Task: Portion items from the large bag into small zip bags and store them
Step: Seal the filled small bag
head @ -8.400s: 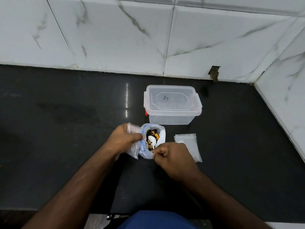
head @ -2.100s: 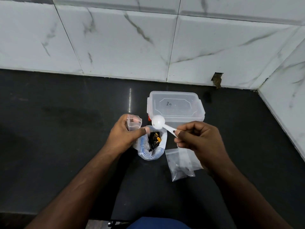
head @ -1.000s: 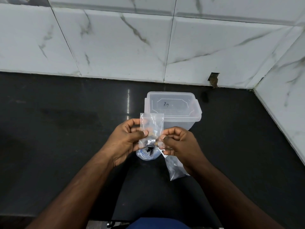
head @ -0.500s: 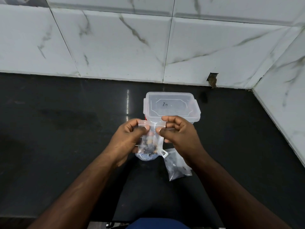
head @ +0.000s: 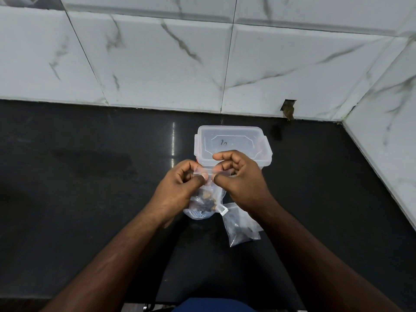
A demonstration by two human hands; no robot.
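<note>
White marble-look wall tiles behind, black desk (head: 90, 199) below. Both hands hold a small zip bag (head: 208, 197) up over the desk: left hand (head: 180, 188) and right hand (head: 240, 181) each pinch its top strip, thumbs nearly meeting. Dark and orange bits sit in its bottom. Large bag (head: 198, 214) sits underneath (mostly hidden), spare zip bags (head: 242, 228) lie right of it, lidded clear container (head: 234, 143) behind.

Both forearms reach forward; left hand (head: 180, 188) and right hand (head: 242, 182) meet, each grip a thumb-and-finger pinch.
</note>
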